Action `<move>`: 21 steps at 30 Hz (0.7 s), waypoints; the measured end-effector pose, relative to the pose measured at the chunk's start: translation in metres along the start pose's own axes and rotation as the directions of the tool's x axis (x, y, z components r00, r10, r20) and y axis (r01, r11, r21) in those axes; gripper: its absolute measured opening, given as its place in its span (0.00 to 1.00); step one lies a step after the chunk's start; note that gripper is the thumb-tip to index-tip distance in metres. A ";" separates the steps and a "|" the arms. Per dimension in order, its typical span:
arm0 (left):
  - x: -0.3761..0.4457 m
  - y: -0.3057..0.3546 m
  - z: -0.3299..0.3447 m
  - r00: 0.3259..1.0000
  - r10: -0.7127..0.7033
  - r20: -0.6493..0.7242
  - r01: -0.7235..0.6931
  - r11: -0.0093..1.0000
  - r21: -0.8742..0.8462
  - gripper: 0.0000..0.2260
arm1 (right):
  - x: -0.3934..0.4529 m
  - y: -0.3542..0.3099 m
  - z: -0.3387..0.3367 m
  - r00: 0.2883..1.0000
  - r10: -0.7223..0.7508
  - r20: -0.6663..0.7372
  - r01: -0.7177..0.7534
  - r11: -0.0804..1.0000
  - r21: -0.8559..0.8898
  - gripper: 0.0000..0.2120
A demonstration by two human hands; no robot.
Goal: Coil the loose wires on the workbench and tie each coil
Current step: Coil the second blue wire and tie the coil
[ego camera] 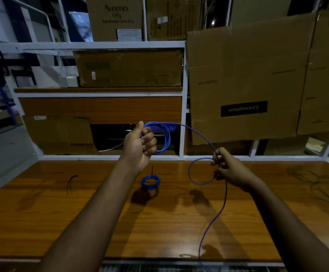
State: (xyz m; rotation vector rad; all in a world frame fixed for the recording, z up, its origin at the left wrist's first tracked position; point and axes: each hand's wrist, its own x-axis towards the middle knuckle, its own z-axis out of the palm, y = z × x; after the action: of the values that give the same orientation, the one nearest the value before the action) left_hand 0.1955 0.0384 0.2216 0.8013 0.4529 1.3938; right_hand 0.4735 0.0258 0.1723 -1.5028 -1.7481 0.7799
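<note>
Blue wire is mid-coiling above the workbench [81, 222]: the left hand [138, 146] grips the gathered coil [164, 138], a finished tied coil [150, 182] lies mid-bench, and the right hand [229, 169] pinches a fresh loop [199, 170], probably to be passed onto the bundle next.

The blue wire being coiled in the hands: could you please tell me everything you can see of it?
The blue wire is thin, flexible and looks plastic-sheathed. Several turns are gathered into a coil gripped in the left hand, held above the wooden workbench. From the coil one strand arcs right to the right hand, which pinches it where it forms a fresh single loop. The remaining length hangs down across the bench and off its near edge.
</note>
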 end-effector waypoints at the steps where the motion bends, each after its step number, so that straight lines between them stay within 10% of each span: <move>1: 0.000 0.001 0.000 1.000 0.005 -0.004 -0.005 1.000 -0.003 0.18 | -0.001 0.002 0.000 1.000 -0.002 0.005 0.002 0.999 0.041 0.15; 7: 0.001 0.011 -0.007 0.999 0.032 -0.041 -0.031 0.999 0.009 0.19 | -0.002 0.020 -0.020 0.999 0.011 0.040 -0.022 0.953 0.302 0.16; 14: 0.001 0.005 -0.002 1.000 0.021 -0.017 -0.021 1.000 -0.004 0.18 | -0.003 0.029 -0.011 0.888 -0.042 -0.457 0.048 0.999 0.002 0.13; 21: 0.008 -0.005 0.004 0.999 0.005 -0.035 -0.003 0.999 0.039 0.18 | -0.024 -0.002 -0.015 0.866 -0.446 -0.228 0.455 0.890 -0.012 0.08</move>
State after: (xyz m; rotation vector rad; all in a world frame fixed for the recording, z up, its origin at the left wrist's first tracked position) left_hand 0.2029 0.0456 0.2225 0.8107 0.5069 1.4080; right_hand 0.4867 0.0020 0.1797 -1.0400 -1.7957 0.3841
